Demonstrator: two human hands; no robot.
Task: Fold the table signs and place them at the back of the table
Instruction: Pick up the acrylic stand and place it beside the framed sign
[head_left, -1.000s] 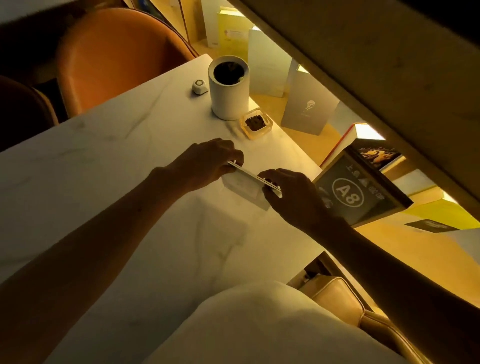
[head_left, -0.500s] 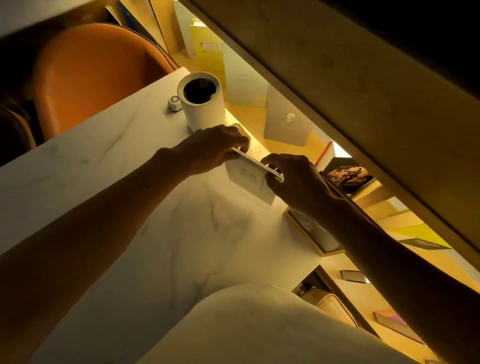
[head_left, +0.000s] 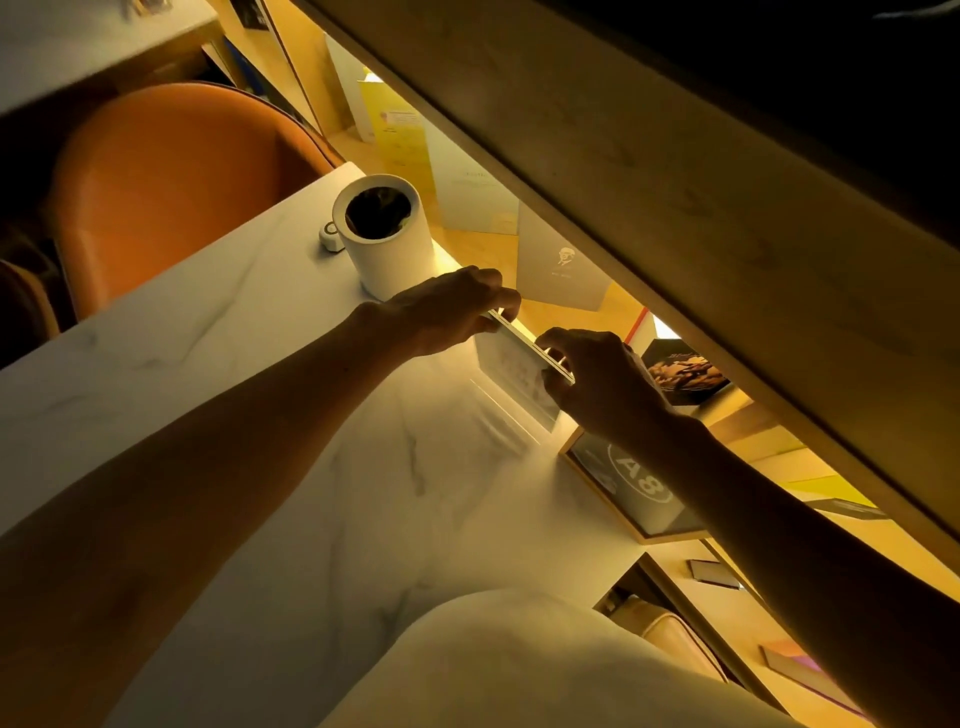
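A folded white table sign (head_left: 514, 371) stands like a tent near the back edge of the white marble table (head_left: 260, 415). My left hand (head_left: 447, 306) pinches the left end of its top ridge. The ridge's right end is held by my right hand (head_left: 597, 379). A dark framed "A8" sign (head_left: 639, 493) lies at the table's back edge, partly under my right forearm.
A white cylindrical holder (head_left: 384, 234) with a dark opening stands just left of my left hand, a small white puck (head_left: 331, 241) beside it. Booklets (head_left: 561, 270) lean on a lit shelf behind the table. An orange chair (head_left: 176, 187) stands at the far left.
Both hands have carried the folded sign away from me toward the back edge, close to the white holder. The small amber dish near the holder is now hidden.
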